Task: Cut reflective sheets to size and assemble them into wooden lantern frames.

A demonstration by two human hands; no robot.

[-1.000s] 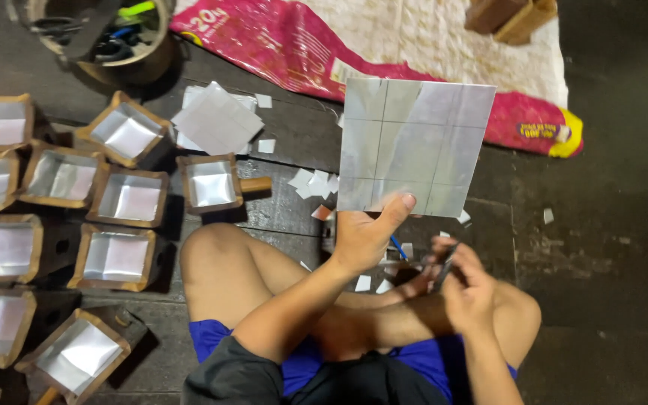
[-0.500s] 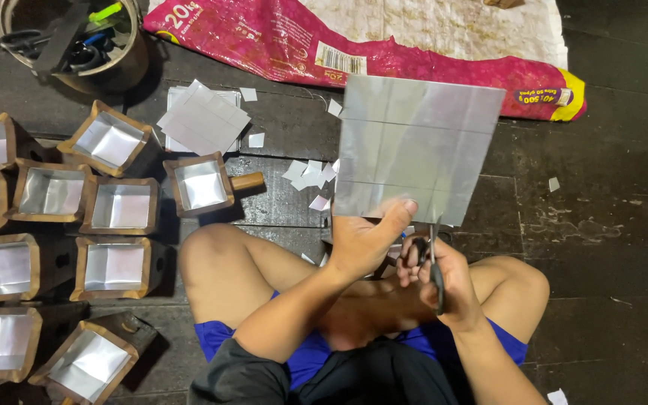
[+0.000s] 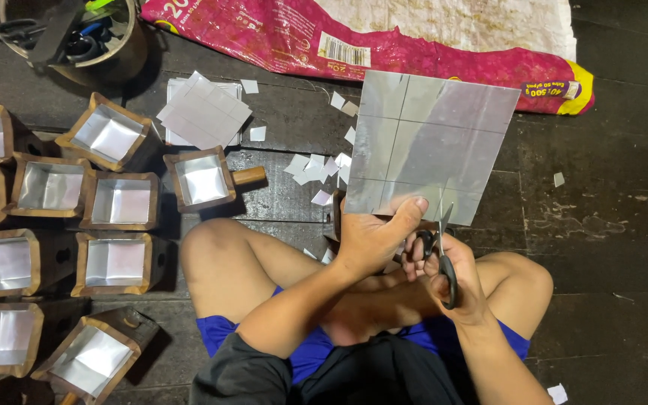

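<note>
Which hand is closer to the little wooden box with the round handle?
The left hand. It grips the bottom edge of the shiny sheet, to the right of the box with the handle. The right hand holds the scissors, farther right.

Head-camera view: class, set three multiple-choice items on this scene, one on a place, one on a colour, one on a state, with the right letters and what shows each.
1. Where do the wood-framed trays lie?
A. on the person's left
B. on the pink sack
C. on the person's lap

2. What colour are the person's shorts?
A. red
B. blue
C. white

3. What is the silver sheet's state?
A. rolled up
B. lying flat on the floor
C. held up, scissors at its lower edge

Answers: 1 A, the trays fill the floor by the left knee. 2 B, blue cloth shows under the legs. 3 C, the left hand grips the sheet's edge while the right hand works the scissors.
</note>
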